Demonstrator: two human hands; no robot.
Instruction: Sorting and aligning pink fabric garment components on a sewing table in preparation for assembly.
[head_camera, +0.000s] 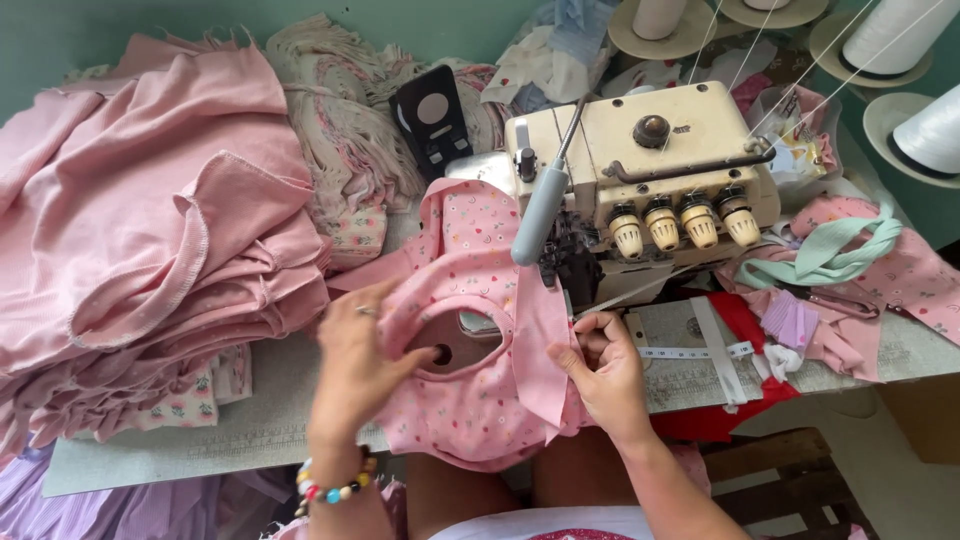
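A small pink printed garment (470, 400) with a round neck opening lies on the table in front of a cream overlock sewing machine (650, 180). My left hand (360, 355) presses flat on the garment at the left rim of the neck opening, fingers spread over the cloth. My right hand (605, 370) pinches a plain pink binding strip (540, 350) and the garment's edge just below the machine's presser foot. A beaded bracelet sits on my left wrist.
A tall pile of pink fabric pieces (150, 230) fills the left of the table. A black device (432, 120) leans behind the machine. White thread cones (925, 130) stand at the right, with a mint strip (830, 250), scraps and a measuring tape (700, 350).
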